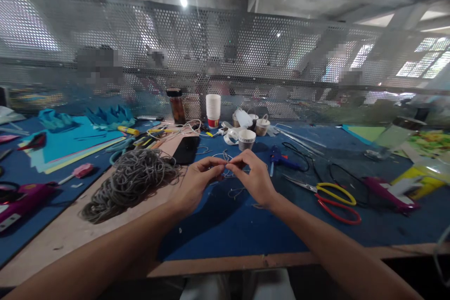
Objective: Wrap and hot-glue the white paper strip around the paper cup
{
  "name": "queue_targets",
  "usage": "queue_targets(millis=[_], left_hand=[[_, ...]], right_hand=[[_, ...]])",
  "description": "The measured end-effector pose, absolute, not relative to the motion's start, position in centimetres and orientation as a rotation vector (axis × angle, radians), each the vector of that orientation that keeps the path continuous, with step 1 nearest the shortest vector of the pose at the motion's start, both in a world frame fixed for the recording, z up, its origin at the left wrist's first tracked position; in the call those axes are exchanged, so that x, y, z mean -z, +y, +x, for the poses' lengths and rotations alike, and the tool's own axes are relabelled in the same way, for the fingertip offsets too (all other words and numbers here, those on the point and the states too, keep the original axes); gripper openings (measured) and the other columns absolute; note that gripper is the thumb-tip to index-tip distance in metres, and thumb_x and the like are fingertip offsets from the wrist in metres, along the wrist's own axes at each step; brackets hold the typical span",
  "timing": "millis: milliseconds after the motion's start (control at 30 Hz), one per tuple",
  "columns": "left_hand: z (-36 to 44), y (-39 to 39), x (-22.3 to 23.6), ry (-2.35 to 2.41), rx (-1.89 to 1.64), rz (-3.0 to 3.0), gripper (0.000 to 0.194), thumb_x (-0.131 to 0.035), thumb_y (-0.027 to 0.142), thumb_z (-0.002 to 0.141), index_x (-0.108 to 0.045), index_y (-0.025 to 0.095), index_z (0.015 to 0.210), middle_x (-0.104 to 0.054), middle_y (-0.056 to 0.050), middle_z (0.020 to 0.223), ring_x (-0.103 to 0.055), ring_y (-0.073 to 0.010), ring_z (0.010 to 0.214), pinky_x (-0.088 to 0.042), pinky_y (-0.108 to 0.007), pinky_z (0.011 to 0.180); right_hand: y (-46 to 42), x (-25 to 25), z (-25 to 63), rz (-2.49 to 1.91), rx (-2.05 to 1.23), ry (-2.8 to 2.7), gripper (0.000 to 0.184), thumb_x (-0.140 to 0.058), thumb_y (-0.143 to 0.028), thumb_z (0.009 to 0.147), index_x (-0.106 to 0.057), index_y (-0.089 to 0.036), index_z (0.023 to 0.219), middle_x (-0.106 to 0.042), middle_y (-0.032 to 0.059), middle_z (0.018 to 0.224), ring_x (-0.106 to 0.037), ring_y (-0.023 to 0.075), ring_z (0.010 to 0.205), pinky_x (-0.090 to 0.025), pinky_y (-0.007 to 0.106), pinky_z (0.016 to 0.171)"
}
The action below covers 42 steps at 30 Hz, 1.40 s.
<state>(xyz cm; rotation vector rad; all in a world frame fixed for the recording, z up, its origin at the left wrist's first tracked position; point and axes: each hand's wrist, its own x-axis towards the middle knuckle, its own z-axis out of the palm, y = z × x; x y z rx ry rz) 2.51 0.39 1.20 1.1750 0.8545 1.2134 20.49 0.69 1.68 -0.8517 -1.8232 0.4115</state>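
Observation:
Over the blue table top, my left hand (195, 182) and my right hand (256, 176) meet fingertip to fingertip, both closed in a pinch. Between them is a thin pale grey cord (225, 155), its loop showing just beyond the fingertips; the pinched part is mostly hidden. Loose bits of cord (237, 192) lie on the table below. To the left of my left hand sits a big tangled heap of grey cord (135, 180). A paper cup (246, 139) wrapped partly in grey stands just past my right hand.
Right of my hands lie a blue glue gun (286, 159), scissors with yellow and red handles (335, 201) and a purple power strip (390, 194). Behind stand stacked paper cups (213, 110), a dark jar (176, 107) and a perforated metal screen (225, 51). A black phone (186, 150) lies left.

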Motion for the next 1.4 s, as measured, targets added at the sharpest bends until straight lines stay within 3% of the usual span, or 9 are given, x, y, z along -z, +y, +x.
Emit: queue_targets(millis=[467, 700, 1033, 1400], left_hand=[[2.34, 0.42, -0.85, 0.893, -1.253, 1.281, 0.018, -0.076, 0.028, 0.081, -0.074, 0.019, 0.096, -0.068, -0.001, 0.081, -0.059, -0.0099, 0.070, -0.047, -0.023, 0.069], [2.42, 0.16, -1.16, 0.891, -1.261, 1.384, 0.029, -0.073, 0.026, 0.083, -0.072, 0.022, 0.112, -0.067, 0.000, 0.082, -0.057, -0.0101, 0.070, -0.045, -0.023, 0.068], [2.33, 0.06, -1.32, 0.978, -1.295, 1.586, 0.015, -0.069, 0.029, 0.086, -0.072, 0.021, 0.098, -0.065, 0.001, 0.072, -0.057, -0.0127, 0.068, -0.045, -0.025, 0.064], [2.21, -0.02, -1.61, 1.026, -1.292, 1.545, 0.015, -0.071, 0.031, 0.084, -0.072, 0.020, 0.093, -0.067, 0.000, 0.071, -0.059, -0.0137, 0.067, -0.045, -0.026, 0.065]], right_hand=[[0.63, -1.45, 20.40, -0.896, -0.326, -1.887, 0.003, -0.061, -0.022, 0.093, -0.064, -0.022, 0.092, -0.056, 0.0002, 0.084, -0.059, 0.0143, 0.075, -0.048, 0.028, 0.073], [0.65, -1.57, 20.42, -0.895, -0.324, -1.896, 0.007, -0.060, -0.021, 0.093, -0.064, -0.021, 0.088, -0.056, 0.0004, 0.082, -0.058, 0.0145, 0.074, -0.046, 0.028, 0.072], [0.87, -1.43, 20.41, -0.898, -0.512, -1.849, 0.009, -0.061, -0.026, 0.093, -0.068, -0.021, 0.089, -0.059, -0.0005, 0.080, -0.058, 0.0140, 0.074, -0.046, 0.027, 0.070], [0.72, -1.45, 20.35, -0.883, -0.511, -1.861, 0.015, -0.057, -0.031, 0.096, -0.068, -0.021, 0.093, -0.065, 0.0020, 0.087, -0.061, 0.0161, 0.081, -0.049, 0.030, 0.076]])
